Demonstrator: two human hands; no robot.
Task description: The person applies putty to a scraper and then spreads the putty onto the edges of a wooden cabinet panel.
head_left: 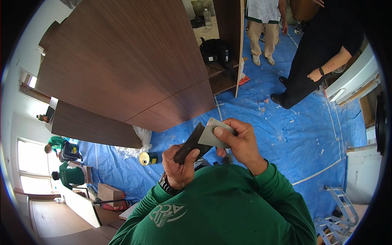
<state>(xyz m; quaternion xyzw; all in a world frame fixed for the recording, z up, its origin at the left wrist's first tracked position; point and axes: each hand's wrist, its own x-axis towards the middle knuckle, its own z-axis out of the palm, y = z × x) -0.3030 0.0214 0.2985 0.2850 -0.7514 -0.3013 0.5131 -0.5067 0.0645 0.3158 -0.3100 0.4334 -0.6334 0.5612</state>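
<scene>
Close in, both hands were up in front of the green sweatshirt (220, 204), nearly touching. The left hand (179, 165) was clenched around the lower end of a dark flat tool (191, 143), which looked like a scraper or chisel blade angled up to the right. The right hand (241, 141) pinched a small grey sheet (212, 134), likely sandpaper or a scrap of laminate, thumb on top, pressed against the tool's upper end. Judging from that, the blade was being wiped or dressed, and doing it well would have meant keeping the left grip locked, the sheet flat on the blade face, and the fingertips behind the edge, not across it. Just beyond, on the blue tarp (286, 139) covering the floor, a yellow can (145, 158) lay on its side near a crumpled plastic bag (143, 136). Above stood the big dark wood cabinet (122, 61), with a black bag (214, 51) in its open section. Farther off, a person in black (314, 53) stood on the tarp, another in khaki trousers (263, 34) beyond.
</scene>
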